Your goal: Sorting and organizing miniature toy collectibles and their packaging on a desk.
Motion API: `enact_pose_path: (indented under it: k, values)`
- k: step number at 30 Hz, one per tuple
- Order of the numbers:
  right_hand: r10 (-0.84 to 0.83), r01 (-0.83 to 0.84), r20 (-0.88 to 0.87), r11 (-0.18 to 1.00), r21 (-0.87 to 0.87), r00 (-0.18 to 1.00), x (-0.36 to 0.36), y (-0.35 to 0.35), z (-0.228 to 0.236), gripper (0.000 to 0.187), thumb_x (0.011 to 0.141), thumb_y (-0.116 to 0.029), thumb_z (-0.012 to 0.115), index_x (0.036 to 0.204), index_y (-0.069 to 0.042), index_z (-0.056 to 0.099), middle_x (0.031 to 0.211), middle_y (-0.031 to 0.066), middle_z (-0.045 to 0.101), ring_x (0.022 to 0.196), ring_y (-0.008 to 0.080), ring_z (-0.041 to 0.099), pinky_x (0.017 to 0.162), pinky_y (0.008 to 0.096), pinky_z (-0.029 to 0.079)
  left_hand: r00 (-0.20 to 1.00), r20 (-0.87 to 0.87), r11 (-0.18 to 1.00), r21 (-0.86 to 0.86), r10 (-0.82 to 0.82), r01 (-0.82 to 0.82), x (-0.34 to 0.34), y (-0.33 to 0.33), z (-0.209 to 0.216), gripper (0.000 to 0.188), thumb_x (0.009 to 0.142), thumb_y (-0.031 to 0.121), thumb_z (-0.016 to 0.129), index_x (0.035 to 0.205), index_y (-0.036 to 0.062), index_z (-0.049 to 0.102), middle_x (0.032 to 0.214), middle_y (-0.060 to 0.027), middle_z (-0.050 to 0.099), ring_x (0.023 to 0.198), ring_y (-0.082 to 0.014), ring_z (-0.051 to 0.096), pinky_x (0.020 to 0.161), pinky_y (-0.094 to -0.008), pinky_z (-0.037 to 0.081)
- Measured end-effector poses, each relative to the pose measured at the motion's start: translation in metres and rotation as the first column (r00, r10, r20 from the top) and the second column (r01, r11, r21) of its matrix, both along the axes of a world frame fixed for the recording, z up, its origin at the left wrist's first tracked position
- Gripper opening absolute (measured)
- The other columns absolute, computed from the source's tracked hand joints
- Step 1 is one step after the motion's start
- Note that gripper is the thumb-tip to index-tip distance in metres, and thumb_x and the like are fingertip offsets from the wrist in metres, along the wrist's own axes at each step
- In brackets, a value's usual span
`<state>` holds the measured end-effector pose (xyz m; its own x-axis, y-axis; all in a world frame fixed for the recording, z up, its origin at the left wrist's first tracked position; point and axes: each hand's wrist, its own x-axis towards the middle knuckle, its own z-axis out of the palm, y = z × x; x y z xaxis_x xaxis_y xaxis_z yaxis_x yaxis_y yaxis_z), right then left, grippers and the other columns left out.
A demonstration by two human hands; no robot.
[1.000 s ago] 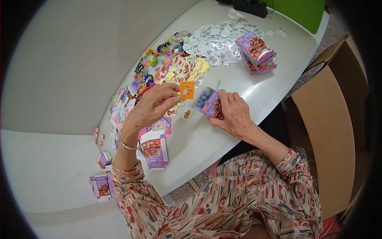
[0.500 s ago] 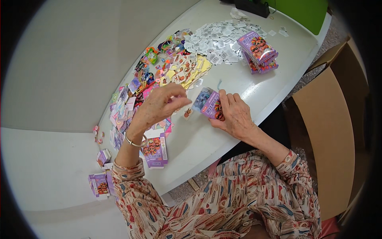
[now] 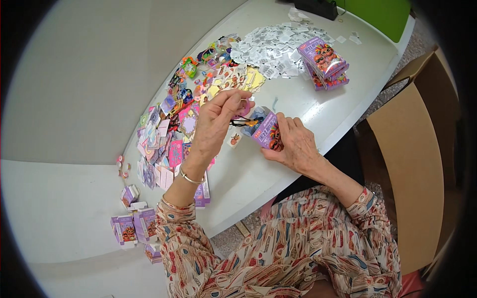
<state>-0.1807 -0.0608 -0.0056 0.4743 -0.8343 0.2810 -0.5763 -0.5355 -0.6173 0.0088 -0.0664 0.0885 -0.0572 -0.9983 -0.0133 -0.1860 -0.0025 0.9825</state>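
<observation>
My right hand (image 3: 298,146) grips a small purple carton (image 3: 268,130) printed with cartoon figures, its open end tilted toward my left hand. Bluish contents show at that opening. Above it, my left hand (image 3: 214,119) pinches a small trinket with black cords (image 3: 240,121). A pink piece (image 3: 243,107) shows at my fingertips, and an orange bit hangs at the carton's mouth. Just below the opening, a small card with a brown figure (image 3: 234,139) lies on the table. Part of another purple carton (image 3: 202,193) appears beneath my left forearm.
Left of my hands spreads a heap of colourful cards and trinkets (image 3: 161,144). Pale yellow cards (image 3: 254,79) and many white labels (image 3: 271,44) lie beyond. Purple cartons (image 3: 324,59) are stacked at the back right, others (image 3: 128,229) at lower left. A cardboard box (image 3: 407,164) stands right.
My left hand has moved right and up to the carton's mouth, and black cords and an orange bit now hang from it. My right hand keeps hold of the carton.
</observation>
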Motion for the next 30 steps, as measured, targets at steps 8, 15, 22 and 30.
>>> enact_pose_path:
  k: [8,15,22,30]
  values:
    - [-0.016,0.014,0.02,0.997,0.079,1.0,-0.001,0.001,0.002,0.085,0.066,-0.041,0.078,0.125,0.009,0.041,0.088,0.0221,0.06,0.083,0.0344,0.059,0.07,0.0428,0.051,0.95,0.251,0.926,-0.369,0.187,-0.085,-0.025,0.006,-0.026,0.022,0.095,0.008,0.056,0.115,-0.0005,0.059,0.107,-0.0127,0.065,0.093,-0.0173,0.067,0.082,-0.0266,0.053]
    - [0.015,-0.021,0.057,0.994,0.109,0.998,0.002,0.004,0.001,0.082,0.066,-0.043,0.078,0.121,0.007,0.043,0.088,0.0213,0.061,0.083,0.0352,0.06,0.07,0.0444,0.051,0.625,0.722,0.616,-0.645,0.297,0.452,-0.016,0.004,-0.043,0.034,0.084,-0.001,0.058,0.118,-0.0028,0.059,0.111,-0.0152,0.065,0.096,-0.031,0.065,0.086,-0.0383,0.051]
    - [0.006,-0.01,0.053,0.997,0.079,0.999,-0.003,0.006,0.003,0.081,0.066,-0.042,0.079,0.121,0.006,0.043,0.087,0.0208,0.06,0.083,0.0344,0.06,0.07,0.0437,0.051,0.985,0.025,0.969,-0.186,0.171,-0.164,-0.01,-0.007,-0.021,0.028,0.099,0.015,0.054,0.121,-0.0019,0.058,0.107,-0.0109,0.069,0.094,-0.0173,0.067,0.082,-0.0294,0.053]
    - [-0.01,0.005,0.052,0.996,0.086,0.999,-0.007,0.001,0.001,0.084,0.067,-0.042,0.079,0.124,0.007,0.042,0.091,0.021,0.06,0.085,0.0343,0.059,0.072,0.0434,0.051,0.958,0.23,0.979,-0.146,0.17,-0.139,0.002,-0.008,-0.009,0.03,0.096,0.017,0.057,0.12,-0.0017,0.06,0.097,-0.0105,0.072,0.082,-0.0143,0.067,0.072,-0.0274,0.052]
